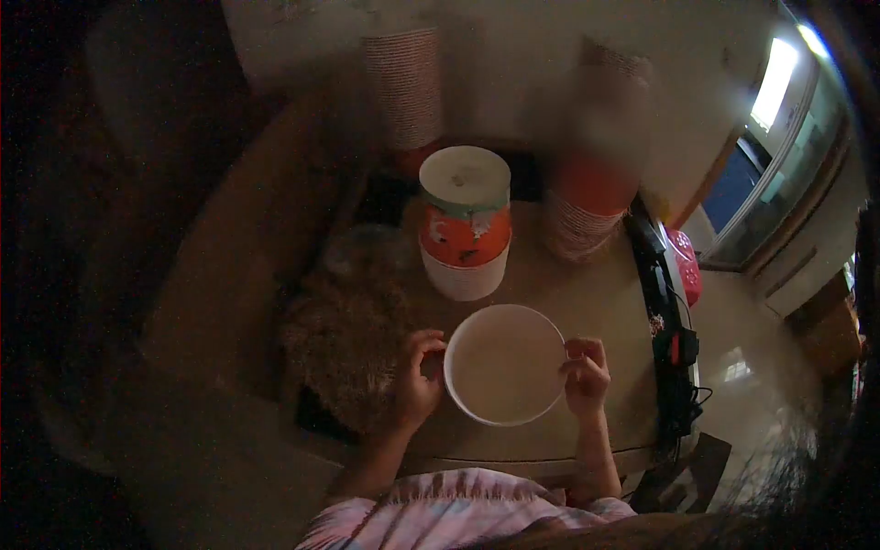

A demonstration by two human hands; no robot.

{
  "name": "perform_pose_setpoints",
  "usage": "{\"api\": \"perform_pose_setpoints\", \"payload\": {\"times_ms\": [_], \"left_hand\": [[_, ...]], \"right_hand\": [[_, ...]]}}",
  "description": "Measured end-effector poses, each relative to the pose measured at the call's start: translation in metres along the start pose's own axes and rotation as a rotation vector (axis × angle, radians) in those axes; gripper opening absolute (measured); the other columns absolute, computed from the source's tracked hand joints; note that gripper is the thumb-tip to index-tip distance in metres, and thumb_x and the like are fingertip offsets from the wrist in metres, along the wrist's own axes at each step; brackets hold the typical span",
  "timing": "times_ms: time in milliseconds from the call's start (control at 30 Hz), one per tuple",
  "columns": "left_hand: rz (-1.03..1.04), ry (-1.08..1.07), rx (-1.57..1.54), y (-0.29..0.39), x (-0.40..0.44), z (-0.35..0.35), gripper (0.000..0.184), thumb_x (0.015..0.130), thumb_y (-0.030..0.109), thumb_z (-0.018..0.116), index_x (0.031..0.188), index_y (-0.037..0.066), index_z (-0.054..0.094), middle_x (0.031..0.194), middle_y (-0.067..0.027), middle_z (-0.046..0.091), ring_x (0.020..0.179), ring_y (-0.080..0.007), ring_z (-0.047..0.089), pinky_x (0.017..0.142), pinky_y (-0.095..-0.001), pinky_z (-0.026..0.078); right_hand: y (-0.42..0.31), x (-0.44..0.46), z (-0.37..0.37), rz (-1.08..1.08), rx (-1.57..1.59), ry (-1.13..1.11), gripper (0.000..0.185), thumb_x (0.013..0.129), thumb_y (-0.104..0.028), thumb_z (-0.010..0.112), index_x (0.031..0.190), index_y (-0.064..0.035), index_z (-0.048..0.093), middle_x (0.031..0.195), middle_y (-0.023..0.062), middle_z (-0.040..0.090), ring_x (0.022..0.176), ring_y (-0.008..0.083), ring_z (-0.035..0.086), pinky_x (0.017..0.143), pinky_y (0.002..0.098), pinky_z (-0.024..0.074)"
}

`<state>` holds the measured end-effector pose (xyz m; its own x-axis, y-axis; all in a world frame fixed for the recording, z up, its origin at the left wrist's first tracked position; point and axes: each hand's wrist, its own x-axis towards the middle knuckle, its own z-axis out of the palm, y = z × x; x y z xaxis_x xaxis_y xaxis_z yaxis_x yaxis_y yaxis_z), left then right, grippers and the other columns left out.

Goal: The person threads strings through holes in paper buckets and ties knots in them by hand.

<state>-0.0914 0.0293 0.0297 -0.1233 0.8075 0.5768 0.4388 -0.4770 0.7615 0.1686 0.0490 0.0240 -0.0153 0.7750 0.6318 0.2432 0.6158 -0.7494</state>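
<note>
Between my two hands is a round white-rimmed paper tub (507, 367), its mouth facing up towards me and its inside dim tan. My left hand (418, 378) is at the tub's left rim, fingers curled in with thumb and forefinger by the edge. On the opposite side my right hand (585, 374) pinches the rim with bent fingers. Just beyond stands a short stack of orange and white tubs (466, 240), with a pale round top. The undersides of both hands' grips are hidden.
A tall tub stack (403, 92) rises at the back left; another stack (591, 192) stands back right, blurred. A brown shaggy bundle (344, 339) lies left of my hands. Along the table's right edge run a black strip and cables (683, 367). Beyond it is a red basket (684, 266).
</note>
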Motion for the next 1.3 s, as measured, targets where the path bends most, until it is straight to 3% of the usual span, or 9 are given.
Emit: {"api": "perform_pose_setpoints", "payload": {"times_ms": [167, 367, 500, 600, 700, 800, 900, 1100, 1300], "left_hand": [[0.006, 0.016, 0.011, 0.010, 0.001, 0.006, 0.029, 0.070, -0.011, 0.061, 0.093, 0.007, 0.056, 0.106, -0.0128, 0.052, 0.093, -0.0259, 0.056, 0.077, -0.0323, 0.048], [0.047, -0.106, 0.117, 0.011, -0.007, 0.009, 0.033, 0.068, -0.012, 0.061, 0.091, 0.012, 0.059, 0.106, -0.0110, 0.051, 0.093, -0.0250, 0.057, 0.074, -0.0355, 0.051], [0.054, -0.185, 0.157, 0.003, -0.012, 0.018, 0.034, 0.067, -0.011, 0.062, 0.092, 0.012, 0.058, 0.108, -0.0122, 0.049, 0.093, -0.0269, 0.057, 0.075, -0.0355, 0.051], [0.036, -0.204, 0.209, 0.010, -0.012, 0.023, 0.033, 0.067, -0.010, 0.063, 0.092, 0.011, 0.057, 0.109, -0.0129, 0.048, 0.093, -0.0276, 0.057, 0.074, -0.0353, 0.050], [0.044, -0.179, 0.235, 0.021, -0.006, 0.030, 0.034, 0.067, -0.009, 0.063, 0.095, 0.009, 0.056, 0.110, -0.0135, 0.048, 0.093, -0.0282, 0.057, 0.074, -0.0359, 0.050], [0.038, -0.176, 0.218, 0.024, -0.008, 0.040, 0.039, 0.069, -0.008, 0.061, 0.103, 0.008, 0.053, 0.115, -0.0148, 0.047, 0.096, -0.0297, 0.056, 0.075, -0.0373, 0.050], [0.059, -0.169, 0.363, 0.043, -0.007, 0.039, 0.049, 0.073, -0.004, 0.059, 0.118, 0.009, 0.045, 0.122, -0.0171, 0.044, 0.100, -0.0320, 0.055, 0.078, -0.0386, 0.048], [0.012, -0.041, 0.393, 0.021, -0.034, 0.002, 0.031, 0.076, 0.001, 0.060, 0.106, 0.008, 0.055, 0.110, -0.0138, 0.050, 0.099, -0.0289, 0.054, 0.078, -0.0361, 0.047], [-0.215, 0.122, 0.603, -0.051, -0.047, -0.075, 0.014, 0.080, 0.009, 0.060, 0.094, 0.007, 0.058, 0.099, -0.0088, 0.050, 0.091, -0.0255, 0.055, 0.071, -0.0349, 0.047]], "right_hand": [[-0.001, -0.020, 0.005, 0.455, 0.467, 0.220, 0.022, 0.070, 0.000, 0.053, 0.093, -0.0013, 0.054, 0.092, 0.0093, 0.052, 0.077, 0.0169, 0.053, 0.060, 0.0280, 0.0472], [0.007, -0.005, 0.010, 0.520, 0.532, 0.307, 0.025, 0.073, -0.004, 0.056, 0.097, -0.0023, 0.054, 0.097, 0.0104, 0.053, 0.085, 0.0177, 0.054, 0.069, 0.0277, 0.0474], [0.033, 0.000, 0.004, 0.200, 0.047, 0.034, 0.027, 0.079, -0.009, 0.059, 0.104, -0.0014, 0.054, 0.106, 0.0115, 0.054, 0.097, 0.0200, 0.055, 0.081, 0.0294, 0.0461], [0.040, -0.005, 0.002, 0.442, 0.235, 0.208, 0.029, 0.083, -0.001, 0.055, 0.112, -0.0037, 0.054, 0.111, 0.0115, 0.055, 0.101, 0.0218, 0.053, 0.087, 0.0351, 0.0432], [0.024, -0.006, -0.016, 0.394, 0.485, 0.285, 0.034, 0.087, -0.005, 0.051, 0.122, -0.0045, 0.047, 0.115, 0.0110, 0.054, 0.104, 0.0226, 0.054, 0.090, 0.0355, 0.0414], [0.005, -0.011, -0.014, 0.364, 0.155, 0.230, 0.036, 0.088, -0.008, 0.050, 0.123, -0.0028, 0.045, 0.120, 0.0125, 0.050, 0.113, 0.0229, 0.049, 0.093, 0.0363, 0.0396], [0.001, -0.001, -0.001, 0.068, -0.270, 0.141, 0.027, 0.087, -0.008, 0.053, 0.114, -0.0024, 0.051, 0.122, 0.0161, 0.050, 0.114, 0.0265, 0.047, 0.094, 0.0385, 0.0384], [-0.030, -0.013, 0.006, 0.070, -0.094, 0.459, 0.019, 0.087, -0.010, 0.054, 0.105, -0.0025, 0.055, 0.110, 0.0148, 0.054, 0.105, 0.0256, 0.051, 0.089, 0.0367, 0.0417], [-0.045, -0.062, 0.016, -0.033, -0.234, 0.215, 0.011, 0.080, 0.005, 0.054, 0.091, 0.0011, 0.055, 0.094, 0.0105, 0.055, 0.087, 0.0197, 0.053, 0.077, 0.0299, 0.0447]]}}
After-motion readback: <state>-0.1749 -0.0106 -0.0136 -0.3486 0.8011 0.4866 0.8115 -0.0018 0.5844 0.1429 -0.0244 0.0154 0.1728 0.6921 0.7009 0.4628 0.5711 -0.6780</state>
